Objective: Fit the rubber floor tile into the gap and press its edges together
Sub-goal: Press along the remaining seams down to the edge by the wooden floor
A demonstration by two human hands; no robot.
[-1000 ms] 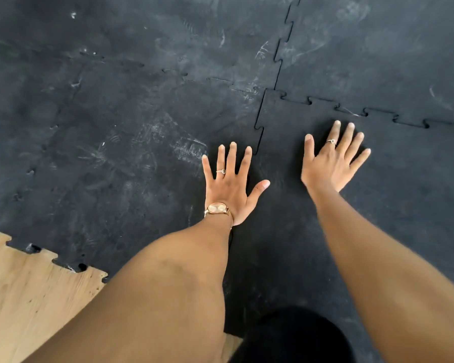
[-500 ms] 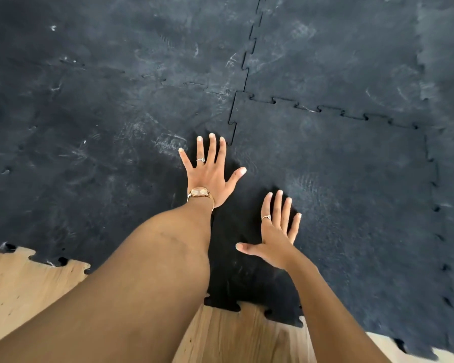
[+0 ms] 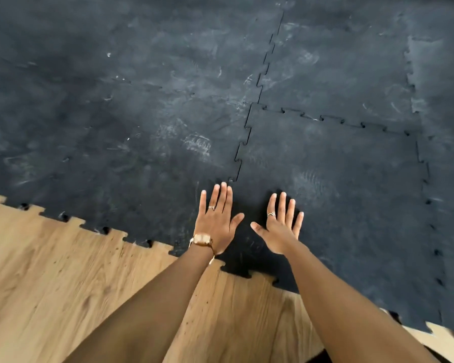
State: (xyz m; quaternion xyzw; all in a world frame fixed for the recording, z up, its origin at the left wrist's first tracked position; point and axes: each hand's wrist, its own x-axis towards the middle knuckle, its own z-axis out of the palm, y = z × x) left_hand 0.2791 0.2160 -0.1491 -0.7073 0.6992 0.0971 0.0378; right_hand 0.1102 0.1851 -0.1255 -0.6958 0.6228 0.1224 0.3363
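Fingers [image 3: 282, 205] of the right hand [image 3: 281, 226] splayed flat, palm down, on the near-left corner of the black interlocking rubber floor tile [image 3: 338, 205], gripping nothing. Left hand [image 3: 216, 221] likewise flat and spread, on the neighbouring black rubber tile [image 3: 129, 158] just beside the jigsaw seam [image 3: 240, 153]. Both arms extended. The hands cover the seam's near stretch. Tile's near edge overlies light wood-plank floor [image 3: 63, 284].

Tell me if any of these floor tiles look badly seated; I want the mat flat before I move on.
The seam running away from the left hand shows a dark open line, so those tabs look not fully pressed in. The far seam of the rubber floor tile shows small open notches too.
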